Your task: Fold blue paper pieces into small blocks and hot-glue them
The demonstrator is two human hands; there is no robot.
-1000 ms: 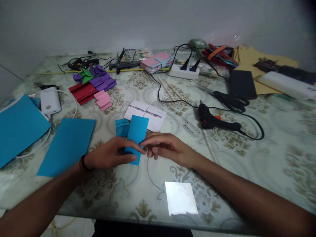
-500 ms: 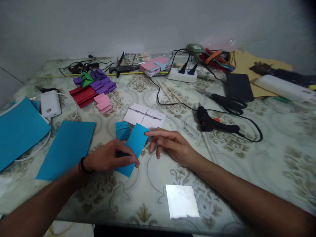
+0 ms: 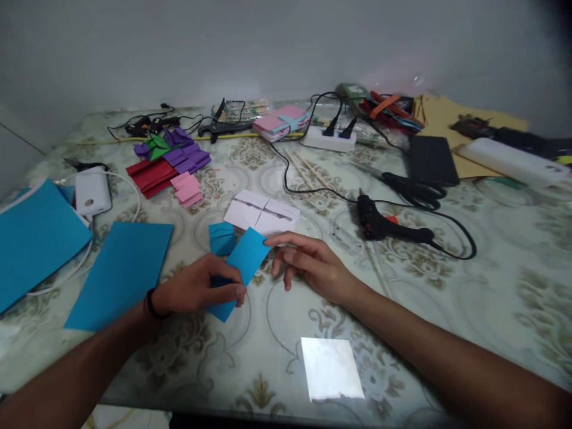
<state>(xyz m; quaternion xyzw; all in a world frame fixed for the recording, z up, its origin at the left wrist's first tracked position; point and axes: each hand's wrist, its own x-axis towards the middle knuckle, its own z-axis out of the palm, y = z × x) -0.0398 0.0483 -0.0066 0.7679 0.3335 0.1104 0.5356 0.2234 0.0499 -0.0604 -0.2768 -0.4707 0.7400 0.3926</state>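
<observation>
Over on the right, a black glue gun lies on its side, nozzle pointing to the far side, and just beyond it, black-handled scissors, blades angled left. Further back, a dark flat slab sits by some yellow sheets, a long white device lying across their right part. Far centre now: a white power strip with two black plugs seated, a pink bundle alongside. And left, a white boxy device!
</observation>
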